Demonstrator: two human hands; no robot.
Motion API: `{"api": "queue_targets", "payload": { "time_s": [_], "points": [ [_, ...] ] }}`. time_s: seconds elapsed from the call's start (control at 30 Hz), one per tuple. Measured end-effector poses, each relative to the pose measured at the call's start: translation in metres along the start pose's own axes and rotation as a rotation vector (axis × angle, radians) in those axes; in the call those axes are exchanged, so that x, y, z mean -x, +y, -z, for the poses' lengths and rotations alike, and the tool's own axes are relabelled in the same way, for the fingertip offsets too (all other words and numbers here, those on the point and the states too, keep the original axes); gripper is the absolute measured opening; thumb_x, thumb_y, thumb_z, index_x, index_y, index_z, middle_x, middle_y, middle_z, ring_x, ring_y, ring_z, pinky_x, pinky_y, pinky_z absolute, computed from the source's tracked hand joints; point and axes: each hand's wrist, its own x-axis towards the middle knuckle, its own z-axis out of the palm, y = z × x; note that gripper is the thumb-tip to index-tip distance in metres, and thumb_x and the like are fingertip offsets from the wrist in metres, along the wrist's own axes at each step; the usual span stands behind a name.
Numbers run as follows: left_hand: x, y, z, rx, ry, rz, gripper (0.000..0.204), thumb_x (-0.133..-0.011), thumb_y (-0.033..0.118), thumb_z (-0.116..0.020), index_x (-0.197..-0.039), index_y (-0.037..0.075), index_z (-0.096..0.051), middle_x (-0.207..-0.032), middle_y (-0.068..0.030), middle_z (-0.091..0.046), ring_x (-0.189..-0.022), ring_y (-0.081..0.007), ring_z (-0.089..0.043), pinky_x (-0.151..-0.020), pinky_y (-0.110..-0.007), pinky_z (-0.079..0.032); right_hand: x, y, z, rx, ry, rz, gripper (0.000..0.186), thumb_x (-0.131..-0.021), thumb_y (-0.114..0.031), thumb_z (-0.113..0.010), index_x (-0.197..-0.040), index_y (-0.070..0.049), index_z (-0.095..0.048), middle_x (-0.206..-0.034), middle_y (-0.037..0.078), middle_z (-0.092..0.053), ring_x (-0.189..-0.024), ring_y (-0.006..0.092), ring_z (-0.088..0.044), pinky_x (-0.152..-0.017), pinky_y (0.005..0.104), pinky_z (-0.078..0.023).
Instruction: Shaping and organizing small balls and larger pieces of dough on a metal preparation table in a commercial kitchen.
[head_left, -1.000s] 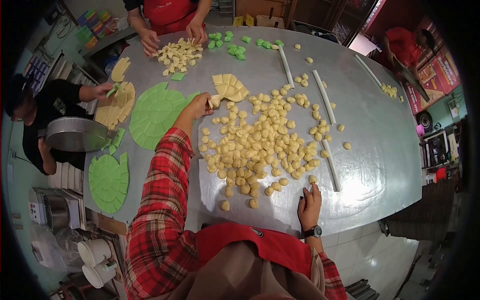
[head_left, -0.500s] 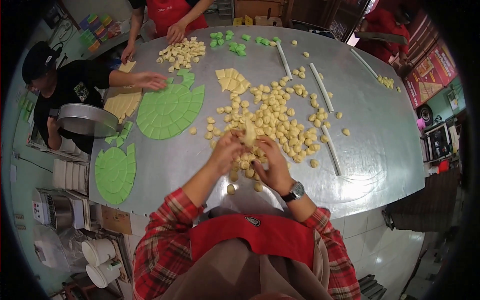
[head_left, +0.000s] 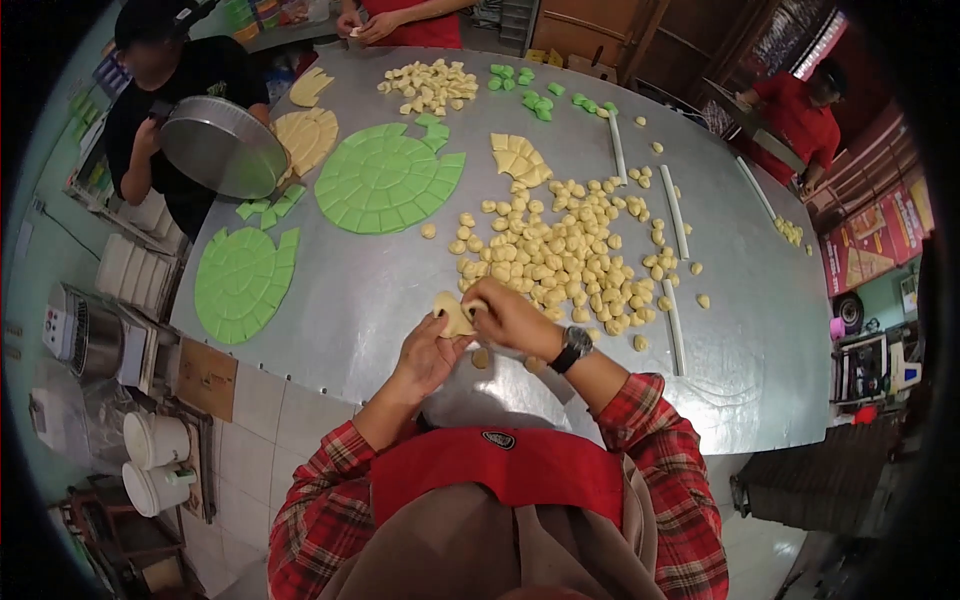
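Note:
My left hand and my right hand meet above the near edge of the steel table, both gripping a flattened piece of pale yellow dough between their fingers. Just beyond them lies a large loose pile of round yellow dough balls, with a few strays around it. At the back of that pile is a scored wedge of yellow dough, divided into small pieces. To the left are two scored green dough discs with some pieces detached.
White rods lie along the right. A co-worker in black holds a round metal pan at the left, near yellow sheets. Another works at the back behind cut pieces; a third stands far right.
My left hand has come down from the yellow wedge with a piece, and my right hand has risen to join it. The co-worker at the left has shifted the pan upward and rightward.

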Motion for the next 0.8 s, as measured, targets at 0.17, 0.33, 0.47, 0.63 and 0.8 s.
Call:
{"api": "queue_targets", "payload": {
  "time_s": [0.17,0.33,0.47,0.63,0.8],
  "points": [
    [-0.008,0.008,0.052,0.212,0.037,-0.054,0.032,-0.096,0.019,-0.050,-0.124,0.005,-0.047,-0.126,-0.0078,-0.054,-0.105,-0.0139,-0.057,-0.083,-0.027,-0.047,-0.069,0.006,0.060,0.034,0.317,0.024,0.024,-0.086,-0.003,-0.052,-0.108,-0.004,-0.060,-0.099,0.014,-0.060,-0.082,0.0257,-0.057,-0.070,0.0339,-0.047],
    [0.006,0.012,-0.009,0.059,0.096,0.060,0.031,-0.094,0.017,-0.054,-0.124,0.010,-0.049,-0.114,-0.0028,-0.057,-0.088,-0.0084,-0.055,-0.071,-0.024,-0.045,-0.102,0.039,0.098,0.442,0.435,0.145,0.034,-0.084,-0.006,-0.055,-0.118,-0.004,-0.058,-0.125,0.021,-0.053,-0.111,0.0369,-0.051,-0.095,0.0425,-0.042],
    [0.010,0.022,-0.011,-0.199,0.051,0.222,0.020,-0.094,0.010,-0.049,-0.114,0.010,-0.052,-0.080,0.0026,-0.046,-0.059,-0.0066,-0.036,-0.054,-0.021,-0.030,-0.048,0.006,0.046,0.086,0.035,0.158,0.051,-0.081,0.000,-0.059,-0.130,-0.008,-0.047,-0.132,0.016,-0.047,-0.117,0.0320,-0.049,-0.098,0.0383,-0.041],
    [0.026,0.028,-0.017,-0.560,-0.281,0.401,0.016,-0.098,0.018,-0.048,-0.107,0.008,-0.055,-0.073,0.0029,-0.045,-0.061,-0.0064,-0.033,-0.053,-0.022,-0.029,0.018,-0.043,0.010,-0.023,-0.339,0.322,0.048,-0.080,-0.003,-0.063,-0.126,-0.006,-0.051,-0.124,0.016,-0.053,-0.110,0.0337,-0.053,-0.092,0.0400,-0.044],
    [0.029,0.015,-0.029,-0.770,-0.363,0.588,0.023,-0.100,0.027,-0.044,-0.099,0.007,-0.056,-0.073,0.0028,-0.046,-0.060,-0.0063,-0.035,-0.053,-0.022,-0.031,0.060,-0.046,0.019,0.196,-0.232,0.228,0.031,-0.081,-0.013,-0.063,-0.109,-0.002,-0.055,-0.090,0.012,-0.056,-0.081,0.0308,-0.059,-0.068,0.0402,-0.049]
  ]
}}
